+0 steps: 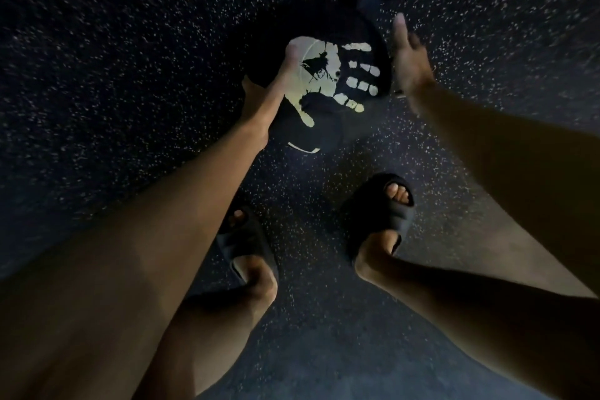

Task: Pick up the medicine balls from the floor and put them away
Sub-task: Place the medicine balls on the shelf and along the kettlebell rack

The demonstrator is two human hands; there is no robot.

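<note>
Medicine ball (328,75), dark with a pale handprint, sits between both hands; whether it rests on the speckled floor (130,75) I cannot tell. Left hand (263,97) grasps its side, thumb over the top, likely for purchase; right hand (409,65), fingers straight, released, flanks the opposite side.

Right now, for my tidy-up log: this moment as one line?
black medicine ball with white handprint: between hands | left hand: on its left side, thumb on top | right hand: open, at right side
</note>
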